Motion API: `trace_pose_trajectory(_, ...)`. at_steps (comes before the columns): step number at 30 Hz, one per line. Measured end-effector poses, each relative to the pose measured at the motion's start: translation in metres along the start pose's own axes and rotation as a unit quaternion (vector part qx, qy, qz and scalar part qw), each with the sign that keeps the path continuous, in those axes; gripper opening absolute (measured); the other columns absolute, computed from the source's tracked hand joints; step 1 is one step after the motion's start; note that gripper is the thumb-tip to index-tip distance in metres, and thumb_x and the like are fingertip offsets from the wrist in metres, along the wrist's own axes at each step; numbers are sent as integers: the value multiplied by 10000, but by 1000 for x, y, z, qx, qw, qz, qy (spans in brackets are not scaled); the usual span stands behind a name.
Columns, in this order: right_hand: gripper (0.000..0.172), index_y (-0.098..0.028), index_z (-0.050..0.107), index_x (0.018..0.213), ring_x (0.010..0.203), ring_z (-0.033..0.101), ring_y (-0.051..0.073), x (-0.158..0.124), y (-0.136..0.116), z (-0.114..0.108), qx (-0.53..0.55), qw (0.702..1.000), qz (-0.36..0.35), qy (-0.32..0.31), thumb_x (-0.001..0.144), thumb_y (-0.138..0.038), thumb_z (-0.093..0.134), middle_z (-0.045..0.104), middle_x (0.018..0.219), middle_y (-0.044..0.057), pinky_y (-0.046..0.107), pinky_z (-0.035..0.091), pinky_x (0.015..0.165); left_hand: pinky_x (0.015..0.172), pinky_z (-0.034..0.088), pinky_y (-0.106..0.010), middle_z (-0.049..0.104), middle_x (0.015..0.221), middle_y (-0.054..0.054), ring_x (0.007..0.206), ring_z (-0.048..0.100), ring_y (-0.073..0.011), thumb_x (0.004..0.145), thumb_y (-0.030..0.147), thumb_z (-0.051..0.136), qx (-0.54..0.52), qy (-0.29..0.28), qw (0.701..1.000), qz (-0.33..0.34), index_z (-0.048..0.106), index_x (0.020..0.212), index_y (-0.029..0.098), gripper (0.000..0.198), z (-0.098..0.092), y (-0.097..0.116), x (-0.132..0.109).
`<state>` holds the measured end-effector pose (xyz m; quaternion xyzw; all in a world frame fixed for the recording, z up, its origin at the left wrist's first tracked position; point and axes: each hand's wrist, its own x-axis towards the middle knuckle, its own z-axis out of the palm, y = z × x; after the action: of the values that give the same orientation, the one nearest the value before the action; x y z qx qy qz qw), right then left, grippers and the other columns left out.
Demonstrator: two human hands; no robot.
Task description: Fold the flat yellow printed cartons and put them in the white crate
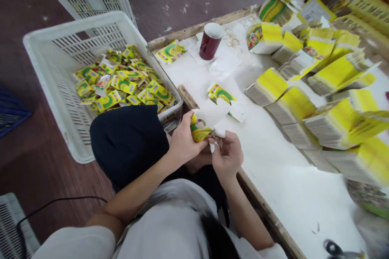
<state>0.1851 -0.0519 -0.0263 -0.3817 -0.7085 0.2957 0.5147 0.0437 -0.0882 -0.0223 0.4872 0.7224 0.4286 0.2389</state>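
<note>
Over my lap, at the table's edge, my left hand [184, 142] is closed round a small yellow and green carton [200, 132]. White card, apparently an opened flap, stands up on the carton's far side. My right hand [228, 154] meets the carton's right end, its fingers bent in a pinch. White coverings show on some of its fingertips. What lies between those fingers is too small and hidden to make out. Just beyond, a printed carton [219, 92] lies flattened on the white tabletop [267, 194].
Left of the table, a white plastic crate [45, 54] holds many filled cartons [123, 83]. A maroon mug [209, 44] stands near the far edge, beside another flat carton [171, 52]. Stacks of yellow carton blanks [291, 105] cover the right. Scissors [332, 247] lie at the lower right.
</note>
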Motion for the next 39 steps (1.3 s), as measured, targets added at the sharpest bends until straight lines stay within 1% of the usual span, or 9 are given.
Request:
trace_pose_trajectory(3,304,-267,538,1120,752,667,165,6,1,-4,132,980,143,-39,886,-386,691,649,847,-2,302,572,688,879,568,-376,668,1178,-110,1058,693,-271,746,394,749,26,0,996,80,390,1357,192,736,-2,-9,-2)
trace_pose_trajectory(6,302,-240,597,974,687,651,160,21,2,-11,177,941,278,-80,850,-495,700,660,744,-13,284,570,652,836,572,-350,665,1124,-84,984,703,-248,760,404,749,19,-20,987,158,394,1353,206,719,1,-12,-7)
trace_pose_trajectory(10,319,-221,645,789,694,706,233,28,0,-6,299,813,486,-120,769,-532,713,722,720,28,374,620,665,808,568,-326,649,1111,-56,955,701,-230,774,428,758,-39,3,980,193,420,1326,244,673,9,-12,-16)
trace_pose_trajectory(13,368,-212,698,830,870,749,314,21,-3,3,372,737,538,-171,708,-556,746,773,823,69,459,634,796,787,570,-326,643,1123,-53,946,701,-220,790,441,746,-66,16,977,204,404,1316,256,654,10,-11,-17)
trace_pose_trajectory(15,493,-218,726,934,1027,729,341,15,-4,6,390,747,512,-165,706,-656,732,787,951,89,485,612,889,784,571,-331,645,1097,-52,932,703,-218,779,440,749,-71,7,980,185,381,1298,245,665,7,-11,-15)
trace_pose_trajectory(20,874,-253,684,1221,1248,624,364,5,0,5,367,831,387,-157,627,-892,632,723,1244,116,488,554,1013,733,566,-351,639,979,-29,830,698,-223,727,373,748,-45,-26,990,132,351,1223,230,651,1,-11,-8)
trace_pose_trajectory(26,653,-262,599,1367,1288,601,301,10,9,3,256,876,359,-197,831,-628,674,720,1266,75,480,474,1104,838,570,-396,629,1213,-102,1044,698,-288,709,263,706,-13,-156,973,171,371,1201,248,595,7,-3,-6)
trace_pose_trajectory(33,620,-231,495,1480,1301,587,296,6,10,-5,124,925,232,-276,926,-501,568,633,1409,97,483,455,1128,747,565,-445,617,1070,-105,893,694,-305,688,294,683,1,-218,973,68,268,1320,194,763,8,-7,-4)
trace_pose_trajectory(39,444,-280,635,1350,1326,581,270,-1,15,-12,10,968,133,-210,933,-228,490,636,1405,69,490,432,1162,894,540,-526,500,1287,-201,1149,606,-366,660,263,695,33,-127,984,118,307,1313,159,767,16,-13,-4)
